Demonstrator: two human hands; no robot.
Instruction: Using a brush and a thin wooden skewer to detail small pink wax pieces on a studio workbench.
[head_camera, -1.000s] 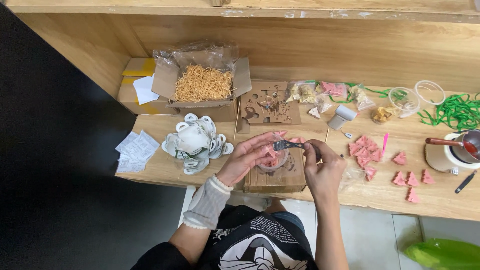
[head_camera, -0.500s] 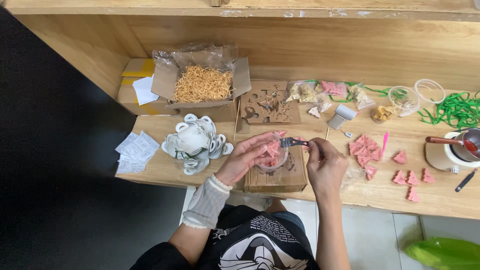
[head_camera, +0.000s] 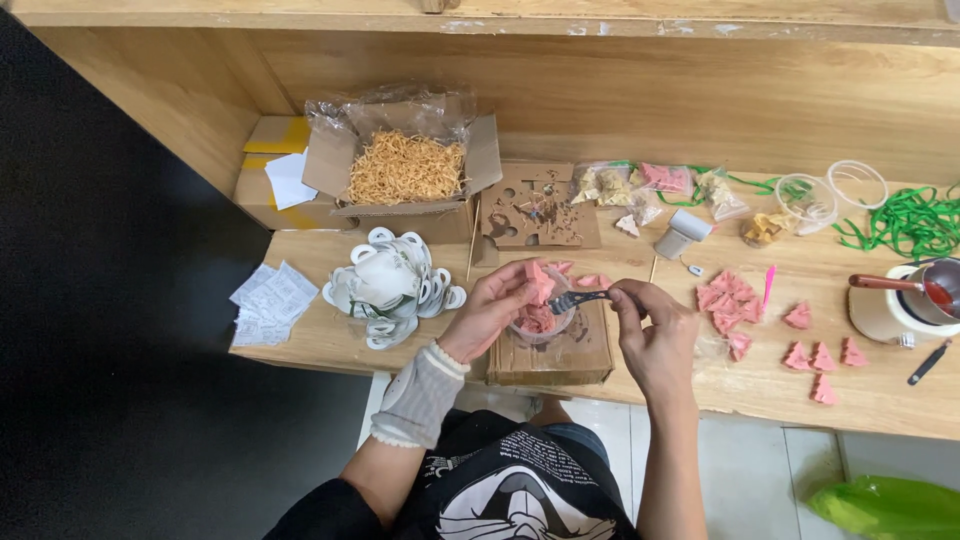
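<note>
My left hand (head_camera: 497, 312) is curled around a small clear cup (head_camera: 541, 326) that sits on top of a flat cardboard box (head_camera: 550, 350) at the near edge of the wooden table (head_camera: 700, 380), and my fingers also pinch 1 pink triangular piece (head_camera: 538, 283) just above the cup's rim. My right hand (head_camera: 655, 335) is closed on the handle of a small dark fork (head_camera: 578, 298), its tines pointing left at that pink piece. I judge the main risk to be the cup: it is light and perched on the box near the table edge, so a hard push with the fork could tip it or shove it toward my lap. The pink piece could also slip from my fingertips or crumble if the tines dig in at an angle. The cup is transparent and already holds several pink pieces, matte and wedge-shaped, like the loose ones lying to the right, where a pile of pink pieces (head_camera: 728, 298) rests near a pink stick (head_camera: 768, 287). To the left lies a heap of white lids (head_camera: 392, 285), and behind them an open box of yellow shredded filler (head_camera: 405, 168).
</note>
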